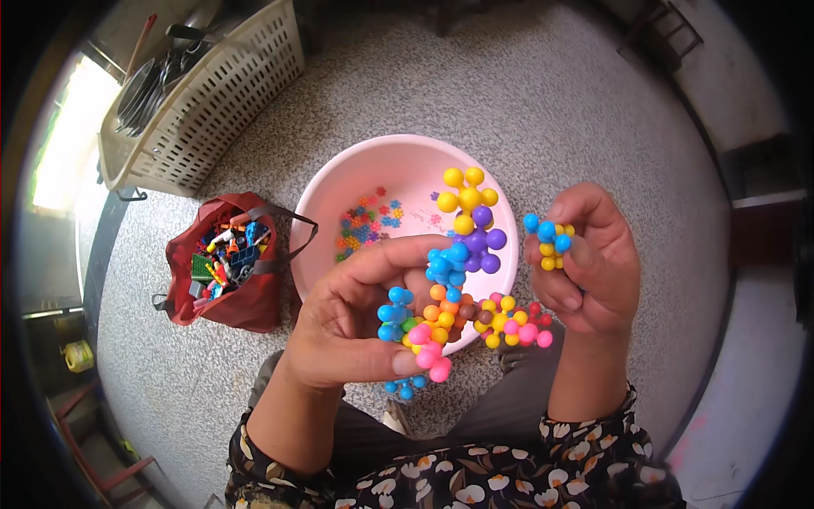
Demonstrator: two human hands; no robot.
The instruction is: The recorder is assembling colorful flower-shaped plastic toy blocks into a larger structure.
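A cluster of joined ball-shaped connector beads point(477, 240), in yellow, purple, blue, orange, brown and pink, is gripped between the thumb and fingers of my left hand point(352, 314). Its purple and yellow end points up and away from me. To its right, my right hand point(593, 259) pinches a smaller piece of blue and yellow connector beads point(553, 241), apart from the cluster. Fingers cover part of both pieces. Below them stands a pink basin point(326, 182) with several loose, colourful connector beads point(366, 222) on its bottom.
Left of the basin sits a red bag point(246, 310) full of mixed toy bricks, its dark strap reaching the basin's rim. At the far left, a white slatted basket point(216, 102) holds dark pans or utensils. A wooden stool point(661, 34) stands at the far right on the speckled floor point(577, 102).
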